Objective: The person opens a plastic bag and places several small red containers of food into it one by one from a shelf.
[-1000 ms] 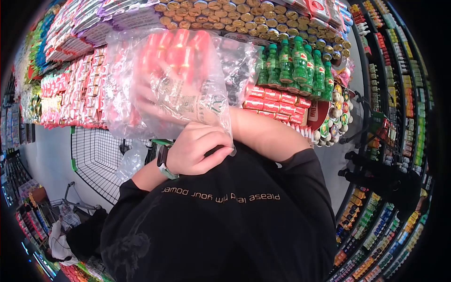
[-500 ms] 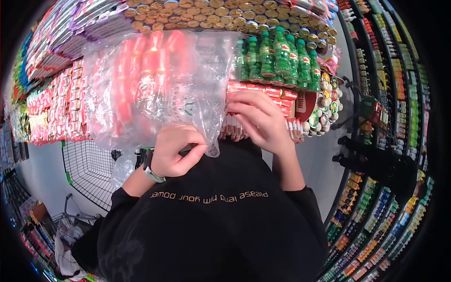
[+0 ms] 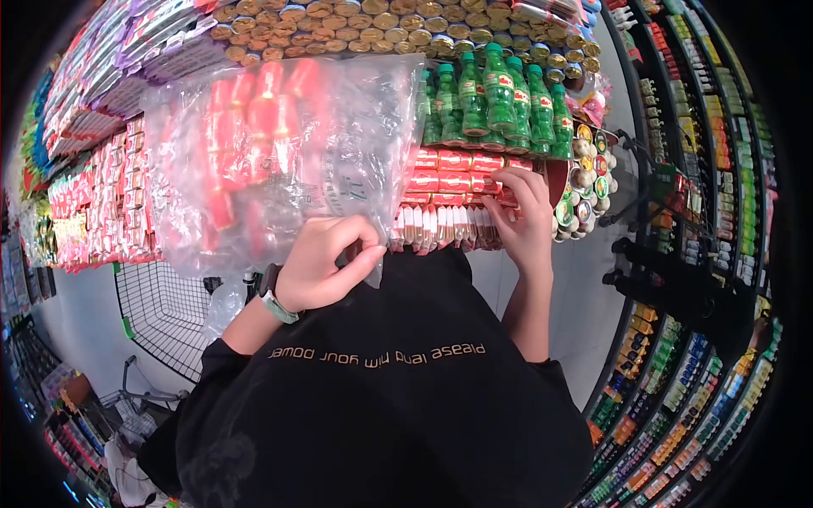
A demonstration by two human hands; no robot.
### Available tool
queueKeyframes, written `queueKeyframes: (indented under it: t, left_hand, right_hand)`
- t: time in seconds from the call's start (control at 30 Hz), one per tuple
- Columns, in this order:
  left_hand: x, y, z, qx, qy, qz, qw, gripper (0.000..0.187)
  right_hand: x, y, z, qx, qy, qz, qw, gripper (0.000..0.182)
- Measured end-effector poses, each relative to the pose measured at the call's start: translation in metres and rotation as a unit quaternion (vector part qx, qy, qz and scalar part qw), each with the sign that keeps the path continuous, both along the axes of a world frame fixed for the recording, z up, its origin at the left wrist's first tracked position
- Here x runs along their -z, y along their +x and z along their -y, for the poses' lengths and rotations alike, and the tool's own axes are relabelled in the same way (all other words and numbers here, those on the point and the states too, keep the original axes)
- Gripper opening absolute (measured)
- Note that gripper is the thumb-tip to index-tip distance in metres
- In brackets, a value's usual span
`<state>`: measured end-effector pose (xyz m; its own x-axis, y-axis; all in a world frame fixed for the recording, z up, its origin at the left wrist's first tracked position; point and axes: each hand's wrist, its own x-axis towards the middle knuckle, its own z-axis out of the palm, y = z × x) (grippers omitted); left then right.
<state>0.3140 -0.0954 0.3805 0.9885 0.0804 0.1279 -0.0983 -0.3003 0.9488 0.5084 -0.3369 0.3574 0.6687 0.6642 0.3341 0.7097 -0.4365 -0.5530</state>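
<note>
A large clear plastic bag (image 3: 356, 127) with several red cans (image 3: 271, 114) showing through it spreads over the display on the left. My left hand (image 3: 332, 258) pinches the bag's near edge between thumb and fingers, a watch on that wrist. Over on the right, my right hand (image 3: 523, 207) is at the end of the rows of small red cans (image 3: 453, 180), its curved fingers and thumb apart with a can's end between them. Behind these rows stand green bottles (image 3: 497, 93), upright with green caps.
White-and-red packets (image 3: 436, 227) line the display's front edge. Gold-lidded jars (image 3: 373, 21) fill the back. A wire shopping cart (image 3: 165, 305) stands at lower left. Round-lidded containers (image 3: 584, 182) sit at right, and long stocked shelves (image 3: 677, 381) run beyond a dark-clothed person (image 3: 690, 292).
My right hand has left the bag's right side and moved right to the red cans. The bag's right part has shifted left, uncovering more cans. My left hand keeps its pinch.
</note>
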Motion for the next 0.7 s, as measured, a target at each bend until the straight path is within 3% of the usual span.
queueKeyframes:
  t: [0.6,0.7]
  left_hand:
    - [-0.004,-0.002,-0.001,-0.025,0.006,0.054,0.998,0.011]
    - [-0.004,-0.003,-0.002,-0.026,0.007,0.069,0.997,0.011]
  right_hand:
    - [0.012,-0.004,0.003,0.036,-0.002,0.050,0.998,0.036]
    - [0.016,-0.006,0.012,0.034,0.070,-0.002,0.997,0.035]
